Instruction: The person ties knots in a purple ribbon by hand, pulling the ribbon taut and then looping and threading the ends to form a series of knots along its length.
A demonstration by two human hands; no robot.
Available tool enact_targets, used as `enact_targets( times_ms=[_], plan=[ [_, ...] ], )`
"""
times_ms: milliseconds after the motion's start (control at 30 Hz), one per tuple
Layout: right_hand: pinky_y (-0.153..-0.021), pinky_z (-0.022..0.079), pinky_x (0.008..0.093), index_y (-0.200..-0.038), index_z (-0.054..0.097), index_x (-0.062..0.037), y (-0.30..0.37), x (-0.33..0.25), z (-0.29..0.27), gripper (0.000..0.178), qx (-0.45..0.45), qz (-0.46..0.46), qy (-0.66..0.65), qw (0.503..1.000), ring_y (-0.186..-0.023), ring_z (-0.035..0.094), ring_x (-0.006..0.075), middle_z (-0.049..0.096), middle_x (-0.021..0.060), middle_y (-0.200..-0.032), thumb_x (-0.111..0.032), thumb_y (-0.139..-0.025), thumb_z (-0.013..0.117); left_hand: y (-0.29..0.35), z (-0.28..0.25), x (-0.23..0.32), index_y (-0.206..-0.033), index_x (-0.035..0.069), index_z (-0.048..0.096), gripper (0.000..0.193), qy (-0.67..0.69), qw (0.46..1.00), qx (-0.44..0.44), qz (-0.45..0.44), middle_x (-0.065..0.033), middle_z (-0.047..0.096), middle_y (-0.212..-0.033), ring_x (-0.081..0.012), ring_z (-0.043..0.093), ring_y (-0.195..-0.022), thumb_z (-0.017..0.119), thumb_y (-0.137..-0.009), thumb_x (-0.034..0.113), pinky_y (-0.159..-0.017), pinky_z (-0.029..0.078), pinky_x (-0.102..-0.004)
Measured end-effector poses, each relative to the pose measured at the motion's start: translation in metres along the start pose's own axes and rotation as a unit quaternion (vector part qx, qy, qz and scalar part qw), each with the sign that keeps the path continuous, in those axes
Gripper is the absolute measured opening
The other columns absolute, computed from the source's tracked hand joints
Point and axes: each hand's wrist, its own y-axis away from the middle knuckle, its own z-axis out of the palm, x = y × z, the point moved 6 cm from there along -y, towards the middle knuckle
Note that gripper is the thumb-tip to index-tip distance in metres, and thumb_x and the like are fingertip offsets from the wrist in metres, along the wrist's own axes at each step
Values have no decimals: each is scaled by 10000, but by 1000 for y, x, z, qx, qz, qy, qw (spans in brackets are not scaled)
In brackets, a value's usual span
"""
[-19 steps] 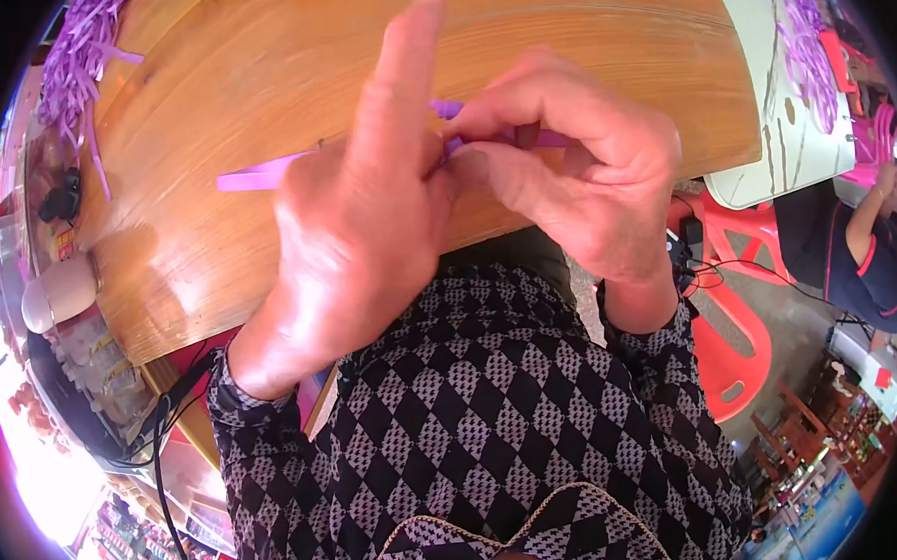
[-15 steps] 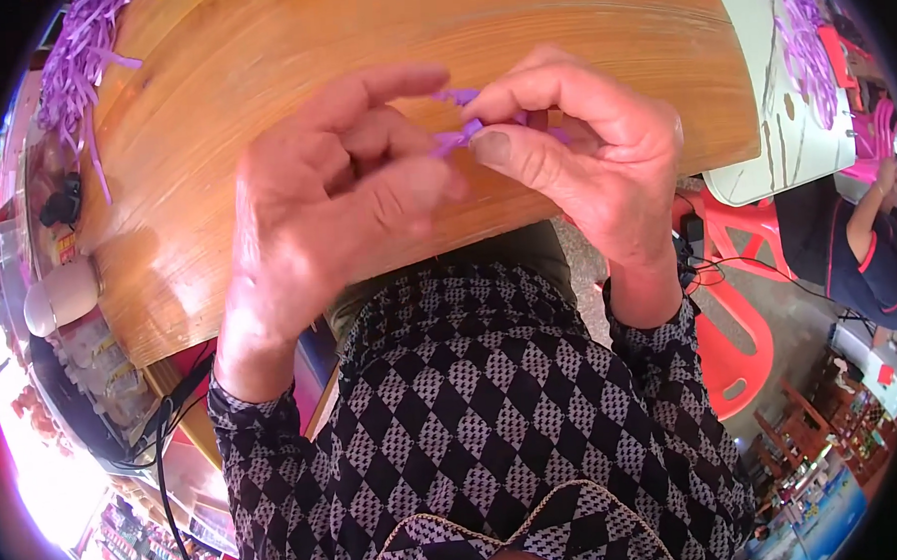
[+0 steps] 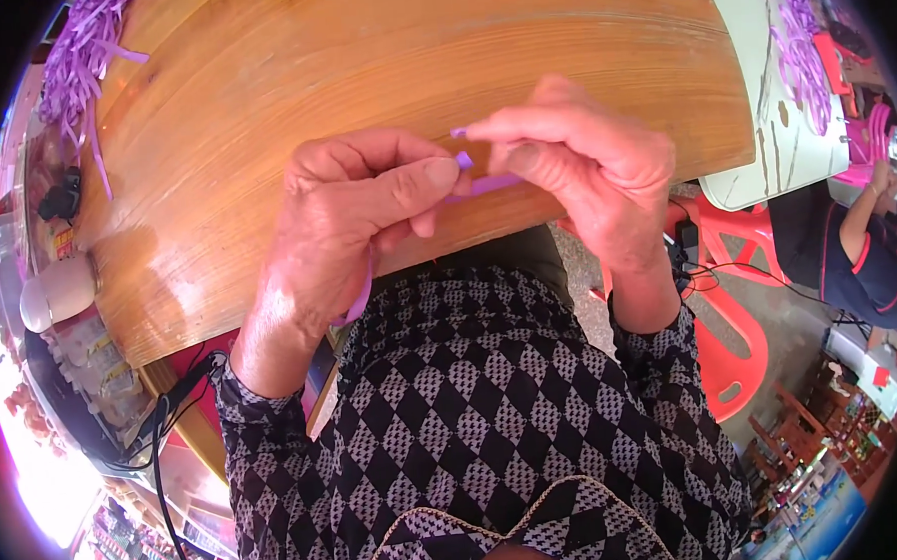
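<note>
While the left hand point(image 3: 350, 194) pinches purple ribbon point(image 3: 494, 184) between thumb and forefinger near the centre of the frame, the right hand point(image 3: 603, 158), just right of it, holds ribbon in curled fingers. A strip spans the two. A wooden table point(image 3: 309, 76) fills the upper middle; bunched purple strips point(image 3: 77, 71) lie upper left, a red chair point(image 3: 713, 369) lower right.

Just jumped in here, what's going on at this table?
The person's left hand pinches a purple ribbon above a wooden table. The ribbon stretches across to the right hand, whose exact grip on it is hidden. Similar purple strips lie in a bundle at the table's upper left, with another bundle on the white table at right.
</note>
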Motion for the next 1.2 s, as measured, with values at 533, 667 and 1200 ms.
enact_targets(
  times_ms=[533, 667, 1200],
  plan=[
    [-581, 428, 186, -974, 598, 53, 8, 0, 12, 235, 33, 116, -6, 993, -639, 549, 86, 625, 64, -760, 0, -756, 666, 8, 12, 12, -881, -30, 565, 75, -173, 897, 197, 355, -21, 584, -745, -61, 566, -673, 570, -863, 42, -604, 489, -197],
    [-530, 373, 198, -833, 640, 37, 6, 4, 10, 106, 12, 107, 7, 994, -612, 488, 73, 569, 30, -677, 12, -738, 678, 9, 9, 14, -885, -22, 573, 76, -151, 901, 187, 362, -13, 583, -726, -52, 545, -637, 575, -862, 50, -567, 455, -173],
    [-558, 414, 235, -820, 658, 9, -1, -12, -1, 162, 30, -142, 181, 973, -617, 511, 130, 625, 58, -729, -75, -696, 719, 4, -6, -3, -900, -7, 589, 138, -3, 977, 139, 162, -9, 586, -680, -11, 421, -536, 586, -869, 128, -471, 324, -144]
  ],
)
